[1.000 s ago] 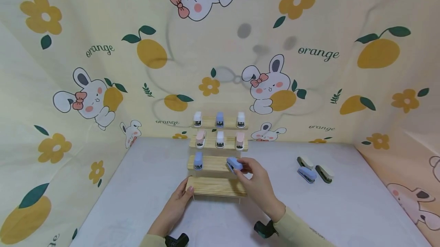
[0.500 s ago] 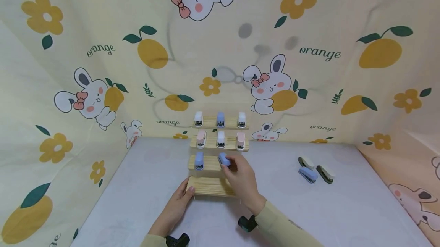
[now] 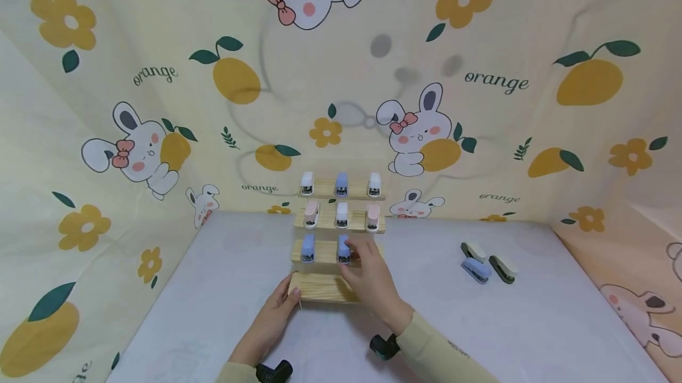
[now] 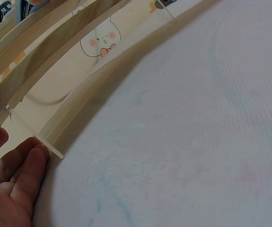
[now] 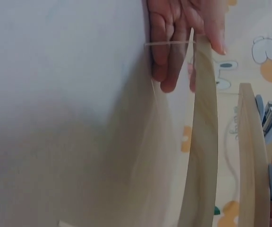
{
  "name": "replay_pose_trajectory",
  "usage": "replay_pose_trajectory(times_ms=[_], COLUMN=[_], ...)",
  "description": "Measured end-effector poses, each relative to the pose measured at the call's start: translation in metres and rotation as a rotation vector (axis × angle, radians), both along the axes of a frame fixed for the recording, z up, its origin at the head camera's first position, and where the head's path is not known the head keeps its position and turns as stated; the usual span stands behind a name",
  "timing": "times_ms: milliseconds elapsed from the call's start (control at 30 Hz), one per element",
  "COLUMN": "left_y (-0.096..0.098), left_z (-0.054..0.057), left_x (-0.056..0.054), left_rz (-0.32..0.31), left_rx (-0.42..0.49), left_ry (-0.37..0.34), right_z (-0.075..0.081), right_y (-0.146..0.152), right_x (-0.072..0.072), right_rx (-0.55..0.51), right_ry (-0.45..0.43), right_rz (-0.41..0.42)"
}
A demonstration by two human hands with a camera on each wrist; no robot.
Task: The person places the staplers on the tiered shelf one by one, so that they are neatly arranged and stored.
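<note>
The blue stapler (image 3: 343, 245), a small smooth block with a rounded top and a darker front, stood upright on the third tier down of the wooden stand (image 3: 322, 290), near the middle of that board. The right hand (image 3: 372, 276) was mostly closed, its thumb and fingers curled in a pinch about the stapler. The left hand (image 3: 278, 307) gripped the left end of the lowest board, thumb over the wood and the other fingers bent beneath. The boards were flat, straight-edged slats of pale timber with streaky grain, stepped upward toward the back; a thin, pale support (image 4: 47, 146) showed under the front one. A second blue stapler (image 3: 308, 248) shared the third tier, to the left. One tier higher, pink staplers (image 3: 311, 215) flanked a white stapler (image 3: 342, 215), and on top two white staplers (image 3: 306, 183) bracketed a top-row blue stapler (image 3: 341, 183). Well to the right, on the whitish bench (image 3: 192, 312), a loose blue stapler (image 3: 476, 270) lay beside two dark-bodied staplers (image 3: 502, 269) with pale tops. Behind hung a softly rippled cream cloth (image 3: 314, 75) printed with rabbits, oranges and flowers. Beige sleeves (image 3: 447, 350) and black wrist cameras (image 3: 274, 372) covered the forearms.
</note>
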State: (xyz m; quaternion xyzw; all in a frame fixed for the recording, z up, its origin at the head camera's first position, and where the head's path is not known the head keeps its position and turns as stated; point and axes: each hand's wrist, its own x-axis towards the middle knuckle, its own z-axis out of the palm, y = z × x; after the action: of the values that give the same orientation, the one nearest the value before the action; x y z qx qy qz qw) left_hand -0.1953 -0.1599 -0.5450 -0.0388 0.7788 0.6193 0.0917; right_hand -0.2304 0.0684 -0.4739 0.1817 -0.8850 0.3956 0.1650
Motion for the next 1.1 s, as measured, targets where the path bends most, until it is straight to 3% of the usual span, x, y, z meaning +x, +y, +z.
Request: replay_pose_trajectory(times_ms=[200, 567, 1100], left_y=[0.000, -0.001, -0.001], left_z=[0.004, 0.001, 0.000], left_x=[0.001, -0.001, 0.000], left_rz=[-0.009, -0.003, -0.002], left_rx=[0.001, 0.006, 0.007], left_ry=[-0.007, -0.011, -0.004], right_z=[0.000, -0.007, -0.006], right_y=[0.005, -0.005, -0.002], right_x=[-0.002, -0.008, -0.004], right_rx=[0.141, 0.185, 0.129], right_ry=[0.154, 0.162, 0.156], right_rz=[0.011, -0.063, -0.087])
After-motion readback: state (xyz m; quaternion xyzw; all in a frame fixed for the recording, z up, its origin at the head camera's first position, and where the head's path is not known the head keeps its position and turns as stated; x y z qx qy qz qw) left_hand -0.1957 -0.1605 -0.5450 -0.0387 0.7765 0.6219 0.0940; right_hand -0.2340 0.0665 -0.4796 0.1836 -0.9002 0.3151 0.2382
